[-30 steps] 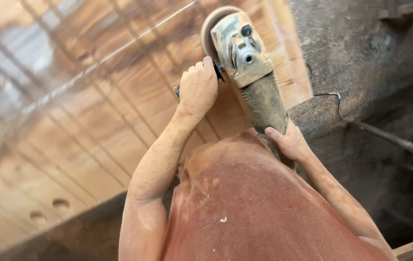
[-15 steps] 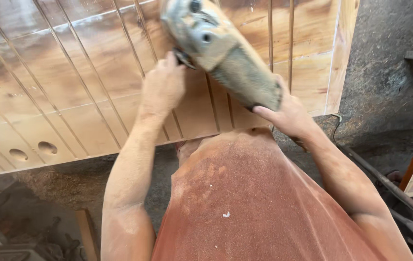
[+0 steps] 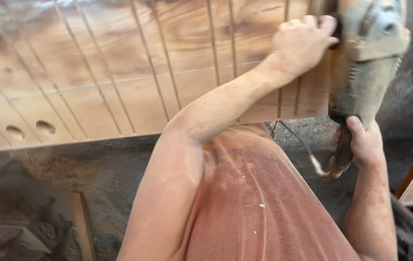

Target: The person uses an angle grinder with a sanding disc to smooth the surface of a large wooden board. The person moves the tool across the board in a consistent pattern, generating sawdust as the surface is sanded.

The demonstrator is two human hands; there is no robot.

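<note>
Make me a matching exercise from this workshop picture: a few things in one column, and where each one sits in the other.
Things:
1. left hand
2. right hand
3. two round holes
4. sawdust pile

Places:
A. lower left of the wooden panel
B. on the ground below the panel's edge
C. on the side handle by the grinder head
D. around the grinder's rear grip

Pairs: 1-C, 2-D, 3-A, 4-B

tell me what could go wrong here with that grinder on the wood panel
The left hand grips the side handle right beside the head of the angle grinder, bare, so a slip or kickback could hurt the fingers. The cord hangs loose under the right hand near the panel's edge and might snag. The tool works at the right edge of the grooved wooden panel, where it could run off and gouge the corner.
</note>
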